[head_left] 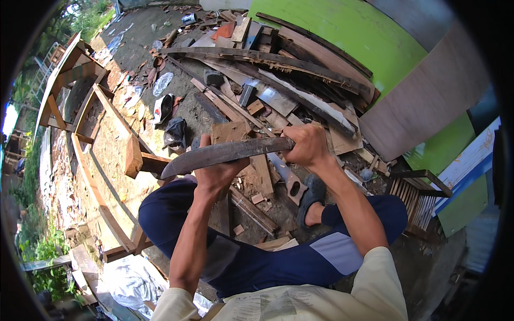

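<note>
My right hand [309, 145] is closed round the handle end of a machete [227, 152] with a wide, dark, curved blade. The blade lies roughly level, its tip pointing left, and crosses in front of my left hand [220, 172]. That left hand is closed on a brown wooden block [229, 130], whose upper part shows beyond the blade; the blade hides part of the grip. Whether the edge touches the wood, I cannot tell. On the ground beyond my knees lies a handsaw [292, 184], its handle close to my shoe [311, 198].
A wooden frame [110, 219] stands on the left, one beam end close to the blade tip. Piled planks and scraps [278, 69] lie ahead, with green panels [342, 37] behind them. A slatted wooden crate [420, 200] sits at the right. Black plastic [175, 132] lies ahead left.
</note>
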Demonstrator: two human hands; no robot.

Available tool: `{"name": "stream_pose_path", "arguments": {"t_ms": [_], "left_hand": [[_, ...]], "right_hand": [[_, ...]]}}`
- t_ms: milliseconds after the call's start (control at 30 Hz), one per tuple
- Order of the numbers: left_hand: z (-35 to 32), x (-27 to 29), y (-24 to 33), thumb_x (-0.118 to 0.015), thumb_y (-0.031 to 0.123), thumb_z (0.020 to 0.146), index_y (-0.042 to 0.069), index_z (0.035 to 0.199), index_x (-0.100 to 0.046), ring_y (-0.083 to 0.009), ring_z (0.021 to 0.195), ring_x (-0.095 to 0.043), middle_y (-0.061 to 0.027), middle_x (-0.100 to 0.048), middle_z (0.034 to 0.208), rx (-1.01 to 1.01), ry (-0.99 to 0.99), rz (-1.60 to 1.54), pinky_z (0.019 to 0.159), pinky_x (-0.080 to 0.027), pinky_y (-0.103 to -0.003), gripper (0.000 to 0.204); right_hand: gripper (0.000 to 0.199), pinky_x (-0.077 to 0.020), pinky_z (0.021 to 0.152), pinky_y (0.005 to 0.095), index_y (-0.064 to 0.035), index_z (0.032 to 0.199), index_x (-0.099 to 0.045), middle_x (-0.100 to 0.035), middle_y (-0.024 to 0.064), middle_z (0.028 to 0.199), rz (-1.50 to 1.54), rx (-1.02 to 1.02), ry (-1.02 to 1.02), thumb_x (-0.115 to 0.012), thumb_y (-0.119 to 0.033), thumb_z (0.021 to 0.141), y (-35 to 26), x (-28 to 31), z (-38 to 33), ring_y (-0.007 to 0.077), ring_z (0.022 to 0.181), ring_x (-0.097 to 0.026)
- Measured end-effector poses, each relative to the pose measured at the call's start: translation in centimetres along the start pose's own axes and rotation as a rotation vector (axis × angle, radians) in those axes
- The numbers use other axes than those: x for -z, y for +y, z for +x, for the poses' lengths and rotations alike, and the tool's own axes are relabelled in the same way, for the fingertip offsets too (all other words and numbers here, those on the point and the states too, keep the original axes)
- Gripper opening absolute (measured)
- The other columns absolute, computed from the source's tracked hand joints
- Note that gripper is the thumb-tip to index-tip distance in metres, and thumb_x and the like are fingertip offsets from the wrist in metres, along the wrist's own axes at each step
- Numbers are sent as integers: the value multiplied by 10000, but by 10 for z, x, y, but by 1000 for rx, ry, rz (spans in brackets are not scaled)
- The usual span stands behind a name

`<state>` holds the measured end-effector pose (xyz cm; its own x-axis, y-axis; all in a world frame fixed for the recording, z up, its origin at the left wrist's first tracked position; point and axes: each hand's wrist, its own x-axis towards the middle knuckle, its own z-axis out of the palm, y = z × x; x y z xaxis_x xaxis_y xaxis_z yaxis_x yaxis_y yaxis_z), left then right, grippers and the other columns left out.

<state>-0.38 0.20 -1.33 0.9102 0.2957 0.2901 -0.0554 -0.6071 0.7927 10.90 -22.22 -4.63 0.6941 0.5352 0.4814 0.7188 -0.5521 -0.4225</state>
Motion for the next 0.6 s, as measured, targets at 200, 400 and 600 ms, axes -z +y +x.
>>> {"name": "stream_pose_path", "arguments": {"t_ms": [200,400,600], "left_hand": [[2,12,0,-876,204,686,17,1033,-575,-149,754,-684,-83,-713,841,83,-40,40,710,-554,-303,496],[-7,39,-15,-871,195,650,-17,1091,-616,-140,813,-687,-93,-727,927,74,119,-89,733,-566,-313,551],[1,29,-3,-864,188,657,-19,1111,-599,-148,810,-693,-111,-733,924,62,119,-100,761,-561,-313,566]], "right_hand": [[287,-492,536,462,-97,661,-627,-631,143,615,-57,-19,-11,-733,-350,746,22,-4,-1,350,584,-660],[244,-553,688,440,-95,998,-772,-738,184,842,-19,-603,50,-706,-265,835,97,39,-13,385,785,-719],[186,-507,610,466,-69,812,-709,-681,169,730,-102,-350,1,-740,-248,769,2,50,9,411,696,-666]]}}
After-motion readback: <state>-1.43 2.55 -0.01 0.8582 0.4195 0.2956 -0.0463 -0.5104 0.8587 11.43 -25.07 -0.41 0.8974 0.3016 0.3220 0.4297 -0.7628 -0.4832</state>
